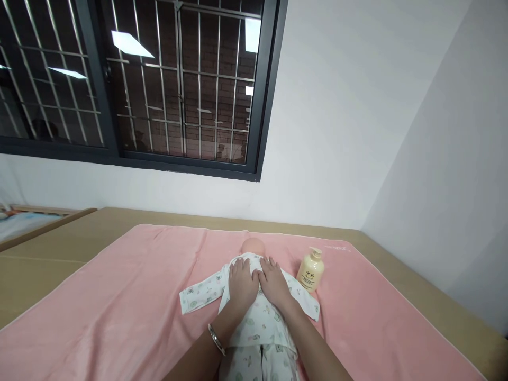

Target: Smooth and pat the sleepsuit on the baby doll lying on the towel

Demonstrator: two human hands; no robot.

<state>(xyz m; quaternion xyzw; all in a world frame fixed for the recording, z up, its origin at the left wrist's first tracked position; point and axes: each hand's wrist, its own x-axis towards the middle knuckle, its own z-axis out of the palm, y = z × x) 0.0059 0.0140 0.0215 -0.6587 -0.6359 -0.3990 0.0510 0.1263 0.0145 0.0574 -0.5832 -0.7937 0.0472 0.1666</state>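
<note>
A baby doll (253,247) in a white printed top (260,320) and matching trousers (246,365) lies on a pink blanket (151,280), its head toward the wall. My left hand (241,280) rests flat on the upper part of the top, fingers stretched toward the doll's head. Beside it, my right hand (273,279) lies flat on the other side of the top, the two thumbs close together. Neither hand grips anything. The sleeves spread out to both sides. A pale yellow pump bottle (310,272) stands near the sleeve on the right.
The blanket covers much of a wooden table (119,217) set against a white wall (325,132). A dark-framed window (182,84) with metal bars is above at the left. Beyond the table's left edge, a light blue and white surface (27,225) partly shows.
</note>
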